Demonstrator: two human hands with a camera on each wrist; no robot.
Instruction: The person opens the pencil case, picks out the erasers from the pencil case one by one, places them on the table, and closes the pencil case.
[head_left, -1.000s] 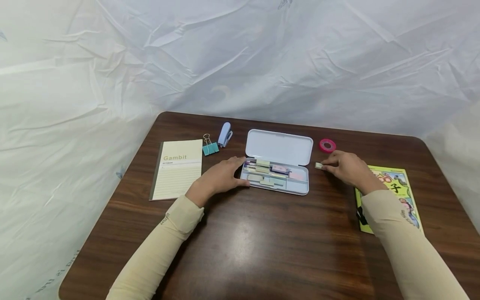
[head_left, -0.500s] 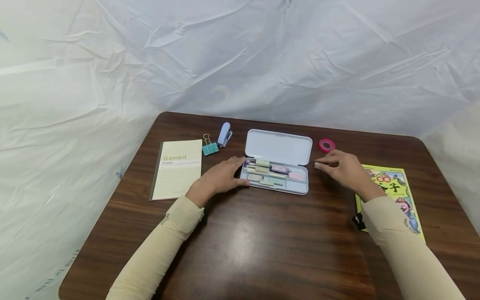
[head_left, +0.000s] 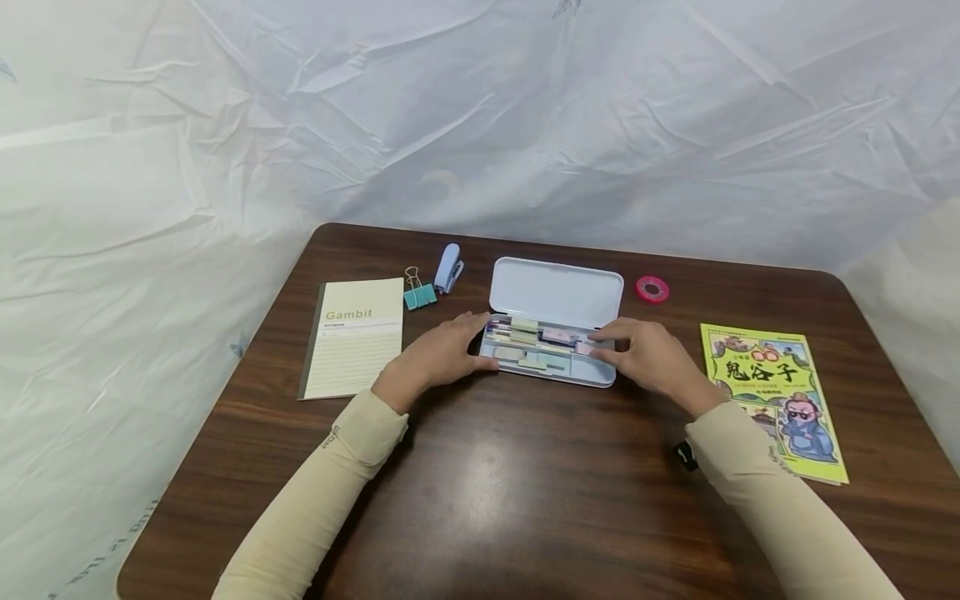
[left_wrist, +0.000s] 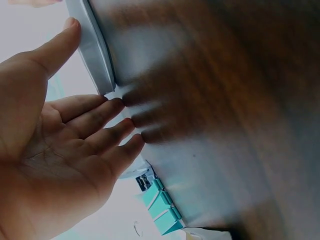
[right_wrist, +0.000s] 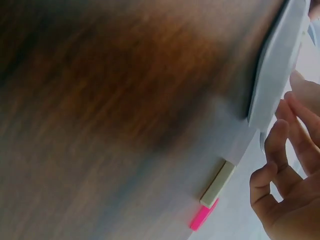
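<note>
While the left hand (head_left: 442, 350) lies with its fingers extended and its thumb wide apart from them, the thumb tip touches the left end of a flat, white, hinged pencil case (head_left: 557, 293). The right hand (head_left: 648, 354) is at the other end of this case, with thumb and forefinger narrow at a small pink block (head_left: 582, 348); I cannot tell whether they pinch it.

The case stands open on a dark brown wood-grain table (head_left: 480, 500). Its lid is toward the far side, and its tray contains the pink block, slim pens and several pale green pieces (head_left: 532, 364).

Under the right hand, the right wrist view shows a pale green rectangular block (right_wrist: 218, 184) on the table, near a bright pink tape ring (head_left: 652, 289). Farther right lies a yellow illustrated book (head_left: 772, 392), with a small black object (head_left: 685, 455) near its left edge.

On the left side are a light blue stapler (head_left: 448, 268), a teal metal binder clip (head_left: 420, 297) and a cream notebook (head_left: 356, 337) marked "Gambit". A wrinkled white sheet (head_left: 525, 125) hangs behind.
</note>
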